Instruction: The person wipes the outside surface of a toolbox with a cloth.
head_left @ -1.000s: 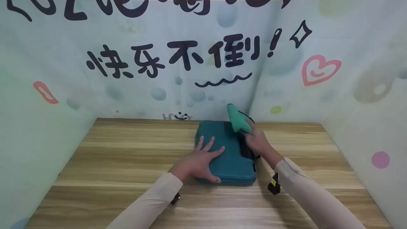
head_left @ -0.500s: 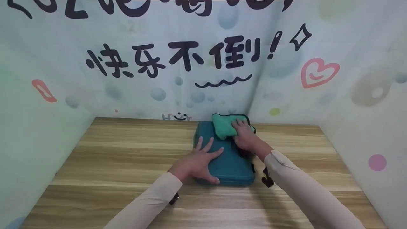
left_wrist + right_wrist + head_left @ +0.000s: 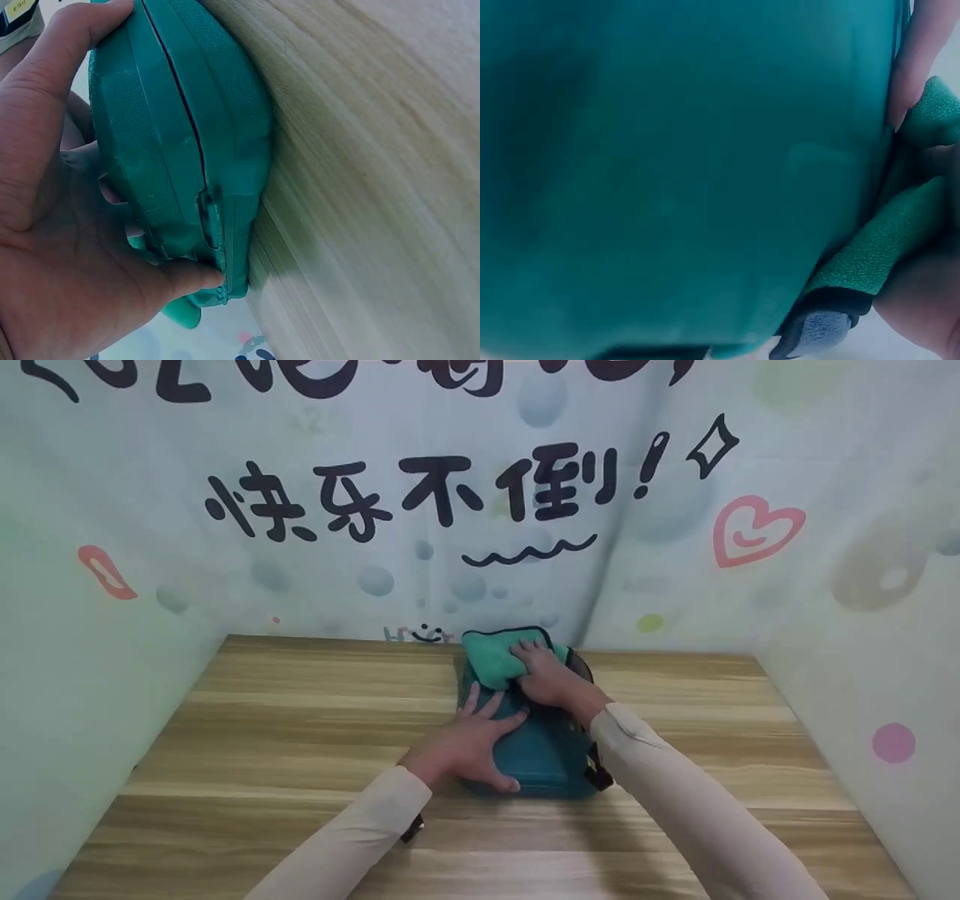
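A teal hard case [image 3: 544, 761] with a moulded rim and a seam lies on the table. My left hand [image 3: 469, 742] rests spread on its near left part, thumb at the near end. In the left wrist view a finger of the left hand [image 3: 82, 202] lies along the case's [image 3: 180, 127] side by the latch. At the far end my right hand [image 3: 547, 675] holds a green towelling cloth [image 3: 491, 656] with dark edging against the top. A folded part of the cloth [image 3: 877, 244] shows between the fingers in the right wrist view, beside the case [image 3: 667, 187].
The wood-grain table [image 3: 300, 735] extends to both sides of the case. A printed cloth backdrop [image 3: 337, 585] with lettering stands right behind the table's back edge. Side panels close in on the left [image 3: 97, 682] and right [image 3: 862, 682].
The right hand has brought the cloth leftward from the case's right edge across its far end, laying it flatter on the top. Left hand and case have stayed in place.
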Available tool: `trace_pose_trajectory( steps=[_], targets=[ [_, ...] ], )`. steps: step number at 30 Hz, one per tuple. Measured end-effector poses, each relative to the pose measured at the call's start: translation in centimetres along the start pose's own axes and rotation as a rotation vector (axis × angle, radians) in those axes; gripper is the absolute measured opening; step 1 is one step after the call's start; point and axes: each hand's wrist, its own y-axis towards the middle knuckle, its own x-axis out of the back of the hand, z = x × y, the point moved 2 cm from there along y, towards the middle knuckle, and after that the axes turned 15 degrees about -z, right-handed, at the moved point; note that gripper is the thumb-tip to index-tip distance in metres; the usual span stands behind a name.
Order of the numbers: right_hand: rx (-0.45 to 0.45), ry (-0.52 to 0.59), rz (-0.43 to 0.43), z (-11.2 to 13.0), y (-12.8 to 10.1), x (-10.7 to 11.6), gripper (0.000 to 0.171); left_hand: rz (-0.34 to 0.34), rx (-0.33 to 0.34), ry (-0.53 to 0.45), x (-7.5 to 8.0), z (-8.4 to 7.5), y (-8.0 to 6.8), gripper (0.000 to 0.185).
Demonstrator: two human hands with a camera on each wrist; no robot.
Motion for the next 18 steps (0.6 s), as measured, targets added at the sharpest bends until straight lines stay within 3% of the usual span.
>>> trace_pose_trajectory(
  steps=[6,18],
  targets=[
    [-0.031,0.020,0.019,0.8,0.5,0.0,0.059,0.004,0.012,0.009,0.1,0.0,0.0,0.103],
    [0.002,-0.024,0.055,2.9,1.2,-1.0,0.058,-0.014,-0.010,-0.016,0.1,0.1,-0.4,0.101]
  ],
)
